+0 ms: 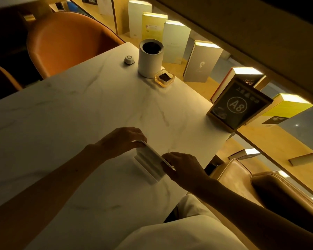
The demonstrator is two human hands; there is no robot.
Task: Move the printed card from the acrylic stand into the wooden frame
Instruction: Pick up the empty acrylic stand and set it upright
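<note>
The acrylic stand sits on the white marble table right in front of me, seen from above as a pale base with a thin upright panel. My left hand pinches the panel's far left end. My right hand pinches its near right end. From this angle I cannot make out whether a card is inside the panel. The wooden frame stands at the table's right edge, apart from both hands, and shows a black printed card marked "A8".
A white cylinder container, a small white call button and a glass ashtray stand at the table's far side. An orange chair is beyond the table. Books line a lit shelf on the right. A tan seat is at my right.
</note>
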